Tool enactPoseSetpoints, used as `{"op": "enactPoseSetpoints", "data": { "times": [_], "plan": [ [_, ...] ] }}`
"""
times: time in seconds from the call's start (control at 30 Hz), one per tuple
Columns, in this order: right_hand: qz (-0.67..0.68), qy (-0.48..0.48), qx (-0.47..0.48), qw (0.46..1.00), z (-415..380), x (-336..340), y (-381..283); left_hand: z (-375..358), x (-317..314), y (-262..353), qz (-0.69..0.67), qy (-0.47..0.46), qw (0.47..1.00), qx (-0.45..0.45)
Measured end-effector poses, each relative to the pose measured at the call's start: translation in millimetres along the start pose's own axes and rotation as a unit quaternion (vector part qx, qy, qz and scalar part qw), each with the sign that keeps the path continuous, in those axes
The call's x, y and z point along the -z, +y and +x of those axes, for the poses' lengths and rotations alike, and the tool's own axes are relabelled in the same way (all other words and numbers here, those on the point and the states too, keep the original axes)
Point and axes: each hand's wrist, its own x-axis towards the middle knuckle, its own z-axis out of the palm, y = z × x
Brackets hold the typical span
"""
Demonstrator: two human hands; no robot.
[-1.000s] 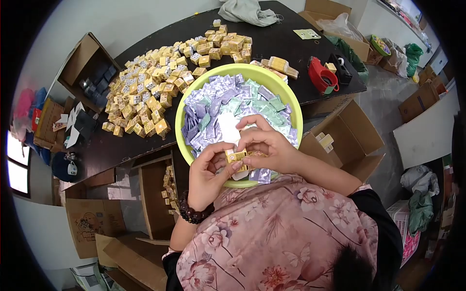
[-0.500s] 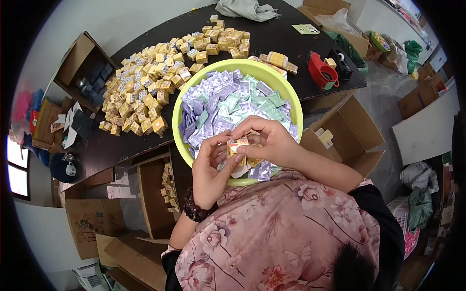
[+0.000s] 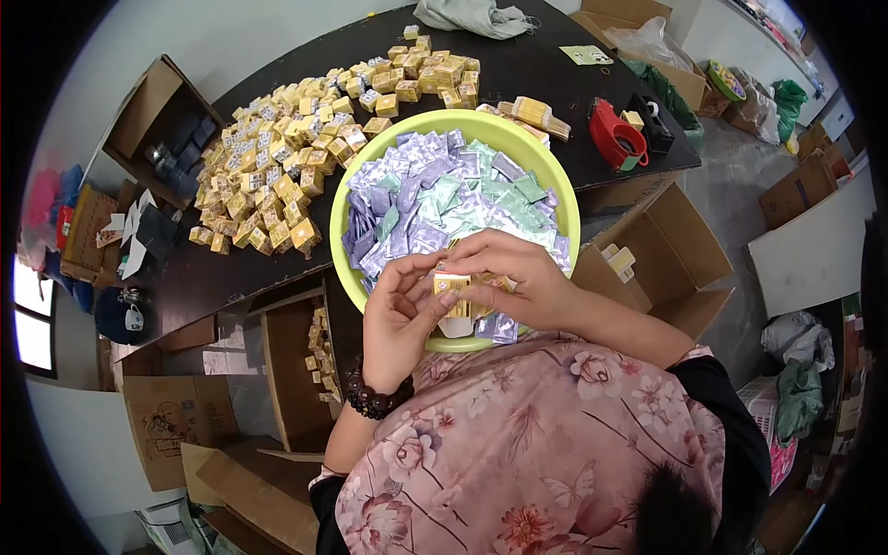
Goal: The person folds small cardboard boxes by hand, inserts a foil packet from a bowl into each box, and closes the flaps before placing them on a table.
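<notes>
Both of my hands meet over the near part of a lime-green basin [image 3: 339,242]. A small yellow-and-white carton [image 3: 452,294] is pinched between them, its white end flap hanging at the bottom. My left hand [image 3: 398,310] grips its left side, thumb on the front face. My right hand [image 3: 518,277] closes on it from the right, with another yellow piece partly hidden under the fingers. Purple and green sachets [image 3: 435,190] fill the basin. A purple sachet [image 3: 498,327] lies at its near rim, just below my right hand.
Many small yellow boxes [image 3: 268,166] are heaped on the black table [image 3: 250,287], left of the basin. A red tape dispenser [image 3: 615,139] and flat yellow cartons [image 3: 532,113] sit to the right. Open cardboard boxes [image 3: 684,240] stand on both sides below the table.
The carton has turned in my fingers, so its yellow face and white lower flap now show. My right fingers have shifted over its top. The basin and heap stay in place.
</notes>
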Motion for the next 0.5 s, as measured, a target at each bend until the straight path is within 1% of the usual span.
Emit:
{"op": "enactPoseSetpoints", "data": {
  "times": [0.03,0.17,0.23,0.27,0.33,0.37,0.43,0.5],
  "plan": [
    [-0.026,-0.008,0.010,1.000,0.0,-0.8,-4.0,0.1,1.8,-1.3,-0.011,-0.001,1.000,0.002],
    [-0.024,-0.030,-0.009,0.999,-4.1,-0.3,-1.2,-0.5,0.1,-5.5,-0.032,-0.010,0.999,0.006],
    [-0.021,-0.050,-0.041,0.998,-4.9,0.3,-1.3,-1.2,-4.1,-7.5,0.001,0.015,0.999,-0.028],
    [-0.021,-0.049,-0.041,0.998,-5.9,-1.5,-1.4,-1.6,-4.3,-8.3,0.001,0.014,1.000,-0.028],
    [0.132,0.023,-0.136,0.982,-7.2,-7.6,-0.6,-1.3,-3.5,-9.7,0.027,0.033,0.997,-0.059],
    [0.132,0.023,-0.136,0.982,-7.7,-8.9,1.1,-0.9,-1.8,-10.6,0.028,0.033,0.997,-0.059],
    [0.200,0.045,-0.103,0.973,-9.2,-10.8,4.1,-1.1,2.2,-12.7,0.096,0.014,0.990,-0.099],
    [0.176,0.038,-0.099,0.979,-8.9,-9.1,3.9,-2.9,1.1,-9.3,0.093,0.015,0.992,-0.084]
  ]
}}
